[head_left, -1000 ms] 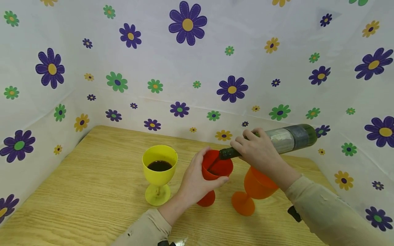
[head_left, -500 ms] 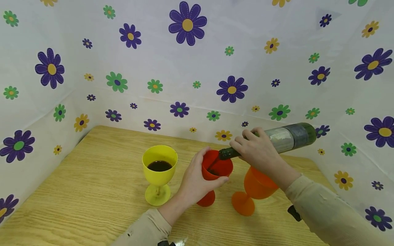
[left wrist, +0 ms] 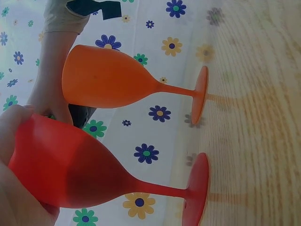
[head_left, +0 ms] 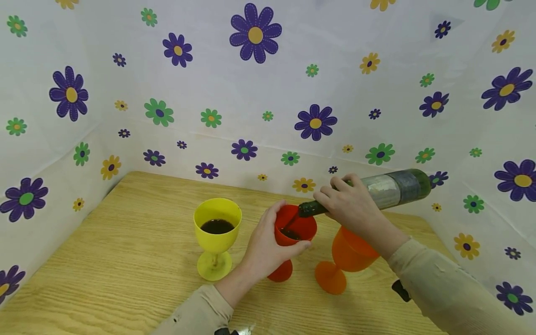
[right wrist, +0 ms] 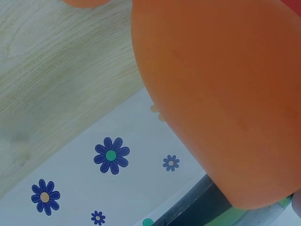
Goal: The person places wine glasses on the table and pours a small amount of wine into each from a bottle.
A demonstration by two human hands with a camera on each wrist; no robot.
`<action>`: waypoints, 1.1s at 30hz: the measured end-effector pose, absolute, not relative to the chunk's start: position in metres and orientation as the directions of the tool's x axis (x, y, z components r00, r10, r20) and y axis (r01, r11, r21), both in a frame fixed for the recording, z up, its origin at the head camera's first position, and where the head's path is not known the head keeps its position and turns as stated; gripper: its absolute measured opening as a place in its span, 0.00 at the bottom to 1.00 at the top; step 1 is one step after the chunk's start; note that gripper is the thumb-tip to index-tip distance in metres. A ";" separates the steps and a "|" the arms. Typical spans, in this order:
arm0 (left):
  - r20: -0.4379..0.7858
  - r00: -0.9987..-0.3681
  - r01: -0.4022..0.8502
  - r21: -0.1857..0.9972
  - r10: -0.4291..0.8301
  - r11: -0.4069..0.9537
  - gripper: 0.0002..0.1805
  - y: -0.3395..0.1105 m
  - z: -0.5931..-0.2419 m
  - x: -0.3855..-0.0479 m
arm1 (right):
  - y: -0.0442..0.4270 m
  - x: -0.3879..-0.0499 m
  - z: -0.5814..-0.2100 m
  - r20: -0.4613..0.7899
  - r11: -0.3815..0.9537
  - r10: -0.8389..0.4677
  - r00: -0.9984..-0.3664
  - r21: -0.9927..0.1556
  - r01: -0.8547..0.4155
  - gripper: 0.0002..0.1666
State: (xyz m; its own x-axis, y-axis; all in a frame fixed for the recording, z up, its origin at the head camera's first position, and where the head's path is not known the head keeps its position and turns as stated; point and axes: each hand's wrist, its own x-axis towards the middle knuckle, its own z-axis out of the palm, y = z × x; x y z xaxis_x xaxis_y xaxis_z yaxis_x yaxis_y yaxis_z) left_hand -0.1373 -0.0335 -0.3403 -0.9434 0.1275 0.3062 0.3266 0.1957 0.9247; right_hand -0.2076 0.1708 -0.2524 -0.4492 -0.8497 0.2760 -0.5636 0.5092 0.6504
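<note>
In the head view my left hand (head_left: 268,242) grips the bowl of a red goblet (head_left: 299,227), which stands on the table. My right hand (head_left: 351,204) holds a green glass wine bottle (head_left: 387,188) by its neck, tilted with its mouth at the goblet's rim. A thin dark stream runs from the bottle into the red goblet, where dark liquid lies at the bottom. An orange goblet (head_left: 356,251) stands under my right wrist, partly hidden by it; its inside is mostly hidden. In the left wrist view, the red goblet (left wrist: 70,165) stands on its foot.
Left of the red goblet stands a yellow goblet (head_left: 217,237) with dark liquid in it. The wooden table (head_left: 125,260) meets flower-patterned white sheeting (head_left: 268,83) at the back and both sides. The orange goblet's bowl (right wrist: 221,103) fills much of the right wrist view.
The dark liquid in the red goblet has risen and spread across its bottom. Both hands, the bottle and the other goblets have stayed nearly still.
</note>
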 end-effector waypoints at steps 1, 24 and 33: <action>0.307 -0.943 0.328 0.924 0.127 0.198 0.49 -0.033 -0.341 -0.137 | 0.171 -0.208 -0.252 0.277 0.509 -0.850 -0.449 0.651 -0.562 0.26; 0.324 -0.938 0.344 0.917 0.125 0.202 0.49 -0.033 -0.344 -0.138 | 0.173 -0.207 -0.257 0.270 0.530 -0.833 -0.482 0.638 -0.559 0.29; 0.314 -0.940 0.336 0.921 0.133 0.197 0.49 -0.033 -0.343 -0.137 | 0.175 -0.209 -0.257 0.256 0.547 -0.819 -0.514 0.617 -0.565 0.29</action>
State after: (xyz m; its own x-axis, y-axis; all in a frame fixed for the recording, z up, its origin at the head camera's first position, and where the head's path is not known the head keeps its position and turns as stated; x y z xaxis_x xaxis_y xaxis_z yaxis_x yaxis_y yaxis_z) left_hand -0.1371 -0.0333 -0.3433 -0.9400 0.1335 0.3140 0.3356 0.1968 0.9212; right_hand -0.2094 0.1749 -0.2569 -0.5138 -0.8189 0.2557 -0.5651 0.5473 0.6173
